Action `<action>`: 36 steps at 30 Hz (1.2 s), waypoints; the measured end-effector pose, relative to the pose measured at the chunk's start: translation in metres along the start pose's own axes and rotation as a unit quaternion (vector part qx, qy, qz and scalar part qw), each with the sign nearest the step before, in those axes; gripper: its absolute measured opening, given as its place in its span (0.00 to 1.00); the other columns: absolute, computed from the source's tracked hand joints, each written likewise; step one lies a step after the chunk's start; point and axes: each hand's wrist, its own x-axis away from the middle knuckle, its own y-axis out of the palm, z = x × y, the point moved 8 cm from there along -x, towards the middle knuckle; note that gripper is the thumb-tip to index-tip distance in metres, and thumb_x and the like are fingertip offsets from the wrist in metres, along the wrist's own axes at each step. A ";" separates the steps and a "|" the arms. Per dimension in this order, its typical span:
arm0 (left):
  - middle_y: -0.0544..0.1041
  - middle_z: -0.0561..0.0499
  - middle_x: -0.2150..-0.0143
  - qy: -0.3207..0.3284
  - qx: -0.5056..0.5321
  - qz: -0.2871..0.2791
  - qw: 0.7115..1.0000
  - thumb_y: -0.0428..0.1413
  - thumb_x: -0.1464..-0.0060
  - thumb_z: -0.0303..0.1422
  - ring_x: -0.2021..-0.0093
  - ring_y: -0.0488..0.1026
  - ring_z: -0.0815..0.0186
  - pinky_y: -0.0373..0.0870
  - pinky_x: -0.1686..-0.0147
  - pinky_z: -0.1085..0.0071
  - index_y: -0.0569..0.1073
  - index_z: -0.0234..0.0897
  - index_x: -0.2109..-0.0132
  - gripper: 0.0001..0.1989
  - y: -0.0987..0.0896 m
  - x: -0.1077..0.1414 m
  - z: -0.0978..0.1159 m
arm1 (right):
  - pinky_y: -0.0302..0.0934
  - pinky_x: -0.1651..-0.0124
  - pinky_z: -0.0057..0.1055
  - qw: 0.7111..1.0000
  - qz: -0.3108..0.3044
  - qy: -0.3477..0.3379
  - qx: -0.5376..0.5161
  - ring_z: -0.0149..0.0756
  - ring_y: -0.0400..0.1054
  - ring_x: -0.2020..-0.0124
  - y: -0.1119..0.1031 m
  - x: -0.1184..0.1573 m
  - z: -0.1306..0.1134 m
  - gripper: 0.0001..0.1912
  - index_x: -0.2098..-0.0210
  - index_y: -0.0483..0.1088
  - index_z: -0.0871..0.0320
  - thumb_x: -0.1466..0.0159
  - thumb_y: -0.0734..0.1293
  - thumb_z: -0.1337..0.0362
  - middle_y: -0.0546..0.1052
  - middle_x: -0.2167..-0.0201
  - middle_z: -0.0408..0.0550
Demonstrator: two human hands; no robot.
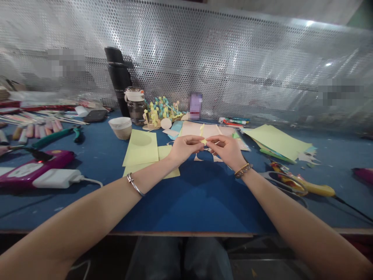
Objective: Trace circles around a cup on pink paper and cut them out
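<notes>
Over the middle of the blue table, my left hand (186, 149) and my right hand (227, 151) meet fingertip to fingertip. Both pinch a small piece of yellow paper (204, 142), mostly covered by the fingers. A thin yellow strip (202, 130) rises just behind it; I cannot tell whether the two are joined. Pale pink paper (186, 128) lies behind the hands, and cut-out paper scraps (199, 157) lie beneath them. Left of my left hand are overlapping sheets of yellow paper (141, 149).
A white cup (121, 128), a lidded bottle (136, 109) and a black flask (118, 77) stand at back left, near curled paper shapes (164, 109). More yellow paper (276, 140), scissors (287, 182) and a yellow-handled corded tool (317, 188) lie right. A purple power strip (55, 161) sits left.
</notes>
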 end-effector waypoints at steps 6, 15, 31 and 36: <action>0.80 0.50 0.70 -0.014 0.015 0.017 1.000 0.62 0.52 0.30 0.69 0.76 0.70 0.73 0.62 0.70 0.78 0.34 0.58 0.12 -0.002 0.001 -0.002 | 0.66 0.73 0.30 1.000 0.023 -0.002 0.007 0.30 0.69 0.77 -0.002 0.001 -0.003 0.11 0.67 0.76 0.60 0.45 0.69 0.59 0.78 0.70 0.48; 0.80 0.51 0.70 -0.057 0.082 0.016 0.995 0.63 0.54 0.28 0.68 0.77 0.70 0.74 0.58 0.68 0.78 0.34 0.62 0.09 0.002 0.001 -0.010 | 0.66 0.72 0.29 0.999 0.031 -0.017 0.020 0.29 0.69 0.77 -0.002 0.001 -0.003 0.10 0.69 0.75 0.59 0.44 0.69 0.58 0.78 0.69 0.48; 0.80 0.48 0.68 -0.041 0.125 0.023 0.991 0.61 0.51 0.26 0.67 0.78 0.69 0.74 0.59 0.69 0.75 0.32 0.60 0.09 0.000 0.000 -0.006 | 0.66 0.73 0.29 0.999 0.033 -0.016 0.028 0.30 0.70 0.78 -0.004 0.001 -0.005 0.13 0.65 0.75 0.59 0.42 0.67 0.56 0.78 0.68 0.49; 0.80 0.49 0.66 -0.028 0.102 0.022 0.994 0.60 0.50 0.27 0.67 0.77 0.70 0.74 0.56 0.66 0.76 0.32 0.61 0.07 0.001 0.002 -0.001 | 0.67 0.72 0.30 0.999 0.023 -0.018 0.024 0.30 0.70 0.77 -0.003 0.001 -0.007 0.14 0.63 0.76 0.59 0.42 0.67 0.55 0.78 0.69 0.49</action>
